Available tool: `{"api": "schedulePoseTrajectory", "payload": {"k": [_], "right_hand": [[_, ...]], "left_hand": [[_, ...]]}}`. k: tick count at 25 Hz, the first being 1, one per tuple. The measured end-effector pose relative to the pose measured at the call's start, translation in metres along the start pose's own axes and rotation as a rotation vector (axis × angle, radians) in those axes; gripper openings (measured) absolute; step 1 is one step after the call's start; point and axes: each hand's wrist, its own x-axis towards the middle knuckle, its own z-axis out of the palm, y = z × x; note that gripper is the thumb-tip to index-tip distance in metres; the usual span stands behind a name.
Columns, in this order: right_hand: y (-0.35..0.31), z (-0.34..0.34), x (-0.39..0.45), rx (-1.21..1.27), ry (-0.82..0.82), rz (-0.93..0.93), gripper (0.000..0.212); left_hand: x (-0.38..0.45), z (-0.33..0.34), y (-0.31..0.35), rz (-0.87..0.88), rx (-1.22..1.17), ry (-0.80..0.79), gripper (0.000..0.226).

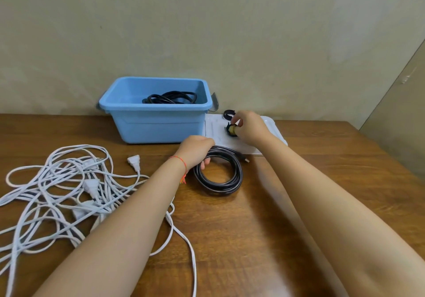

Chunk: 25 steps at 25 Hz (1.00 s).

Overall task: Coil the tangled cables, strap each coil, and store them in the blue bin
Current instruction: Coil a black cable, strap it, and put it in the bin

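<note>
2 hands working: left hand (197,147) is gripping the black coil (218,174) on the table (299,204), right hand (249,126) fingers (238,121) pinching a strap (230,131) beside the bin (158,121).

We see a wooden table (299,204) with a smooth, slightly shiny grain and a blue bin (156,124) of smooth plastic. The black coil (220,181) looks glossy; the white cables (57,193) look matt.

Left hand (198,147) holds black coil (218,174); right hand (249,126) pinches strap (231,130).

Both hands (197,149) (249,125) curled, arms outstretched
</note>
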Motion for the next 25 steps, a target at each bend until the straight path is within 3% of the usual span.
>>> {"api": "schedulePoseTrajectory", "payload": {"k": [3,7,11,15,19,23,25], "right_hand": [[-0.003,-0.003,-0.009,0.077,-0.021,0.050,0.036],[-0.011,-0.009,-0.026,0.289,-0.008,0.057,0.012],[-0.025,-0.010,-0.045,0.348,-0.041,0.008,0.006],[-0.031,-0.010,-0.054,0.518,-0.088,0.017,0.009],[-0.024,-0.011,-0.058,0.930,-0.244,0.198,0.021],[-0.014,-0.011,-0.061,0.747,-0.349,0.153,0.011],[-0.014,-0.011,-0.059,0.772,-0.231,0.195,0.004]], "left_hand": [[-0.002,-0.003,0.000,-0.025,-0.042,-0.012,0.029],[-0.007,-0.005,0.004,-0.063,-0.141,-0.041,0.032],[-0.008,0.000,0.004,0.038,-0.187,-0.023,0.039],[-0.003,0.002,-0.003,0.064,-0.223,0.022,0.026],[-0.003,-0.001,-0.005,0.049,-0.300,0.016,0.006],[-0.001,-0.002,-0.008,0.033,-0.304,0.011,0.013],[-0.001,-0.001,-0.007,0.017,-0.287,0.015,0.018]]}}
